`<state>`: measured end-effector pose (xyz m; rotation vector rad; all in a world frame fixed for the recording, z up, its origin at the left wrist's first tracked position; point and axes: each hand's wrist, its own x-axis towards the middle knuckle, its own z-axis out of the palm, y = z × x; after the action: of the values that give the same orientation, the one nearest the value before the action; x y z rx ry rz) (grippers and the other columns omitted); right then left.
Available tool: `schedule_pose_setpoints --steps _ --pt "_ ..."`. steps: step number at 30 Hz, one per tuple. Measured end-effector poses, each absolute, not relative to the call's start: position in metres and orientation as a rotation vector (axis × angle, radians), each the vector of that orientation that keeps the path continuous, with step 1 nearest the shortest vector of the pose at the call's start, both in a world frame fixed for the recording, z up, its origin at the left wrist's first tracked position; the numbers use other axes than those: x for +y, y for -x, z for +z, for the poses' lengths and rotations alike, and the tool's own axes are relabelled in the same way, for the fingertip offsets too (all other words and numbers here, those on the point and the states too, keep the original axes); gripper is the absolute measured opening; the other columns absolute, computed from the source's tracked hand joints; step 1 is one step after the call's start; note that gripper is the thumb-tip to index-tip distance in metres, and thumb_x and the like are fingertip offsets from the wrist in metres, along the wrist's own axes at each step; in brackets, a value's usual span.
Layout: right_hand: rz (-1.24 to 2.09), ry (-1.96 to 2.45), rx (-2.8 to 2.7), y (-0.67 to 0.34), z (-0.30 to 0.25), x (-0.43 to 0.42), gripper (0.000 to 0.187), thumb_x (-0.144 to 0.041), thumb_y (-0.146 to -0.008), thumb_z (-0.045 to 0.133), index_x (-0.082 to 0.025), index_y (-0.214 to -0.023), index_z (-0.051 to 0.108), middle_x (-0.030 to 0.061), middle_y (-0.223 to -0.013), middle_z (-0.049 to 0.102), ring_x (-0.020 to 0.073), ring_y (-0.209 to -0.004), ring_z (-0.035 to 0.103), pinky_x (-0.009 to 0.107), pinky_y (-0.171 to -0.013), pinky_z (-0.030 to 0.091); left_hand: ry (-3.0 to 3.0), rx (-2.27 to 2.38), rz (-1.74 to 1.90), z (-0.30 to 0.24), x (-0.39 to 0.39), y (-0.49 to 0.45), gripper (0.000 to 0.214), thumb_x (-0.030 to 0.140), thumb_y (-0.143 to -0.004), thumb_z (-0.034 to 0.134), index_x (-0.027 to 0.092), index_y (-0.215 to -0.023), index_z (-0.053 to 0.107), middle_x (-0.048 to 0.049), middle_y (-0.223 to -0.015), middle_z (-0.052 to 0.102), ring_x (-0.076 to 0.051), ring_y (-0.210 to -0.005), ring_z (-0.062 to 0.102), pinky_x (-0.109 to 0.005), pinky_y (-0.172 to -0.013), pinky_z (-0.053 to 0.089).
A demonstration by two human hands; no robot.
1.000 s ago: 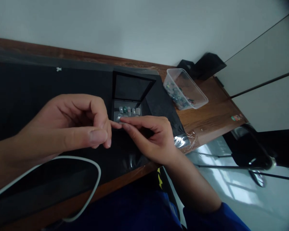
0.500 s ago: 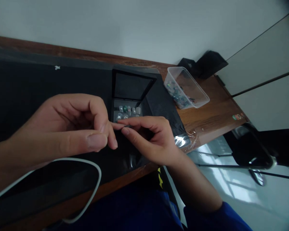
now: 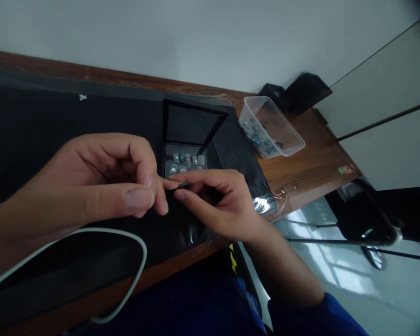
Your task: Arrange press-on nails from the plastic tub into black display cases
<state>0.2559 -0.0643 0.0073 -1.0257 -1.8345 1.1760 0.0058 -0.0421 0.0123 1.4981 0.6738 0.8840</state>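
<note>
My left hand (image 3: 108,177) is loosely curled, thumb near the bent index finger, with no object visible in it. One of its fingers stretches right to the fingertips of my right hand (image 3: 219,200). There my right thumb and fingers pinch a small greyish press-on nail (image 3: 184,185) at the tip of that left finger; it is mostly hidden. Just behind the hands stands a black case (image 3: 165,121) with its clear-windowed lid raised. Several grey and green press-on nails (image 3: 188,159) lie in rows inside it, the nearer ones partly covered by my right hand.
A clear plastic tub (image 3: 273,123) with small packets stands right of the case, before black boxes (image 3: 306,93). A small white piece (image 3: 83,97) lies on the black mat (image 3: 31,121). A white cable (image 3: 143,252) loops below my left hand. A black chair (image 3: 381,219) is at right.
Both hands have shifted very slightly left, still meeting at the same fingertip. A little more of the greyish nail shows between the right fingers. The case and tub stay put.
</note>
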Motion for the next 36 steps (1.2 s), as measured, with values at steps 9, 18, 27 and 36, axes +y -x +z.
schedule_pose_setpoints --steps 9,18,27,36 --pt "0.94 0.881 -1.912 -0.256 0.004 -0.059 0.016 -0.025 -0.1 0.079 -0.018 -0.113 0.086 0.0047 -0.105 0.089 0.0147 -0.089 0.084 0.022 -0.081 0.066 -1.409 0.582 0.877 0.007 -0.034 -0.003 0.019 0.042 -0.096 0.084 0.027 -0.09 0.075 0.0039 -0.059 0.069 -0.021 -0.067 0.078 -0.034 -0.069 0.067" --pt "0.902 0.866 -2.027 -0.259 0.006 -0.058 0.023 -0.035 -0.104 0.074 -0.022 -0.12 0.087 0.0047 -0.111 0.089 0.0167 -0.093 0.086 0.023 -0.082 0.068 -1.41 0.576 0.88 0.005 -0.029 0.001 0.022 0.041 -0.1 0.08 0.025 -0.086 0.074 0.0035 -0.059 0.068 -0.019 -0.062 0.074 -0.035 -0.067 0.066" --pt "0.639 1.109 -1.917 -0.261 0.007 -0.057 0.018 -0.031 -0.103 0.074 -0.024 -0.11 0.089 0.0005 -0.077 0.083 0.0137 -0.063 0.075 0.024 -0.066 0.062 -1.411 0.564 0.878 0.004 -0.028 -0.001 0.021 0.041 -0.1 0.079 0.026 -0.087 0.074 0.0056 -0.061 0.066 -0.013 -0.056 0.064 -0.041 -0.084 0.069" --pt "0.259 1.343 -1.751 -0.3 -0.004 -0.041 0.018 -0.028 -0.1 0.074 -0.02 -0.106 0.089 0.0014 -0.072 0.08 0.0134 -0.056 0.067 0.027 -0.059 0.055 -2.227 0.854 1.036 0.005 -0.036 -0.022 0.007 0.026 -0.093 0.079 0.026 -0.089 0.074 0.0014 -0.088 0.077 -0.018 -0.084 0.071 -0.032 -0.078 0.057"
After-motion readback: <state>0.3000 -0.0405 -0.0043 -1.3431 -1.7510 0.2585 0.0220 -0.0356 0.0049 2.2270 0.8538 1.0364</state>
